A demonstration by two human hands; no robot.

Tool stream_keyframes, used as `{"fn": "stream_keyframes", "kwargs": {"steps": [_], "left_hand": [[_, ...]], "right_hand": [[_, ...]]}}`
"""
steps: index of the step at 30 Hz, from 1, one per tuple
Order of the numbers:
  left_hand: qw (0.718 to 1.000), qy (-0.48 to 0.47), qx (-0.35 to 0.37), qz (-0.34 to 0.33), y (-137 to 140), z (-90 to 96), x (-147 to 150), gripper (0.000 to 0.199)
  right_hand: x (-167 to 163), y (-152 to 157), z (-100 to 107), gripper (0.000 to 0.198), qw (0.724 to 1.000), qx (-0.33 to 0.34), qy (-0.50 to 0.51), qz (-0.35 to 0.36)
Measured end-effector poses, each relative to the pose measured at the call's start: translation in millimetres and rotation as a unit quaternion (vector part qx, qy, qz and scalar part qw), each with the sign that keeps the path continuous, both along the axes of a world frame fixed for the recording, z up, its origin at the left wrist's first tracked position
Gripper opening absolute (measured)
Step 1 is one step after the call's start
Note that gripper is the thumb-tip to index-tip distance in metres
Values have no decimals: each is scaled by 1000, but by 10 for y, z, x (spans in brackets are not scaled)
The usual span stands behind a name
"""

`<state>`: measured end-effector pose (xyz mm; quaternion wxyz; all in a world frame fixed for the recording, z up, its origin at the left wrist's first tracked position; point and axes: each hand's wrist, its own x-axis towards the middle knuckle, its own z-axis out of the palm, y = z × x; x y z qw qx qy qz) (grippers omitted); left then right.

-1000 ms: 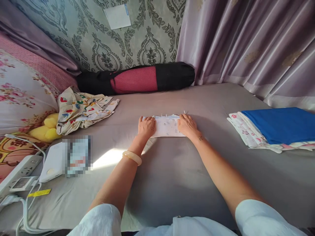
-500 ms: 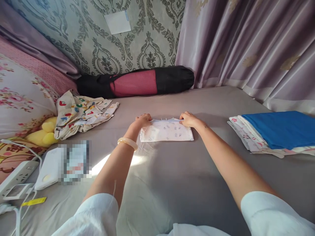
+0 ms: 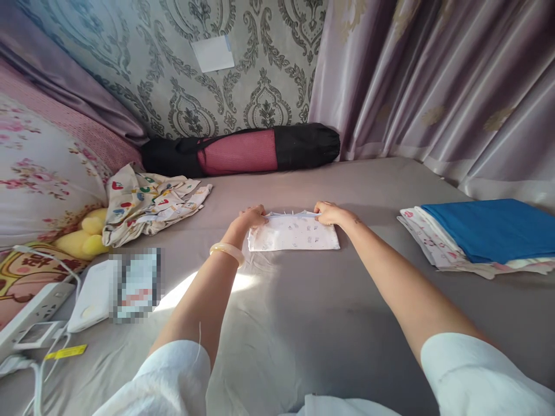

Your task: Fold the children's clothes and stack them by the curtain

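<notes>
1. Nearest are two pale, short sleeves, the left sleeve [image 3: 169,372] and the right sleeve [image 3: 463,361], with both forearms stretched forward and slanting inward; a cream bangle [image 3: 227,252] rings the left wrist.
2. At the near left, a white power strip [image 3: 41,306] with plugs and cables lies beside a white device [image 3: 96,292] and a pixelated item [image 3: 139,284].
3. In the middle, a folded cloth [image 3: 292,236], white with small prints, lies on the grey sheet [image 3: 355,312] between the hands, its long side running across. A bluish strip and thin white bits show along its far edge.
4. The left hand [image 3: 253,215] is bent over the far left corner, fingers bunched and pinching the edge; its thumb is hidden.
5. The right hand [image 3: 330,212] arches at the far right corner, thumb and curled fingers pinching the edge.
6. Well apart, to the right, sits a stack of cloths topped by a blue cloth [image 3: 494,225]; to the left lies a crumpled printed garment [image 3: 145,202], near a yellow plush [image 3: 91,234] and a floral pillow [image 3: 37,179].
7. Farthest, a black and red roll [image 3: 238,151] rests before damask wallpaper [image 3: 269,34], beside a mauve curtain [image 3: 403,86].
</notes>
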<state>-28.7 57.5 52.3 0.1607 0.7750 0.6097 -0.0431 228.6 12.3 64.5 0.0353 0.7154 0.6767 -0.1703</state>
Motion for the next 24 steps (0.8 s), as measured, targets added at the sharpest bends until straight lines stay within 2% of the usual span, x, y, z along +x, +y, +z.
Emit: {"fn": "stream_keyframes", "kwargs": {"steps": [8, 13, 18, 24], "left_hand": [[998, -14, 57, 9, -235, -33, 6, 23], [995, -56, 82, -5, -324, 117, -66, 21], [989, -111, 101, -7, -345, 360, -127, 25], [979, -175, 89, -50, -332, 578, -215, 27]], "right_hand": [[-5, -176, -125, 25, 998, 66, -2, 11], [69, -222, -116, 21, 991, 124, 23, 33], [159, -263, 4, 23, 988, 126, 90, 20], [215, -373, 305, 21, 980, 139, 139, 13]]}}
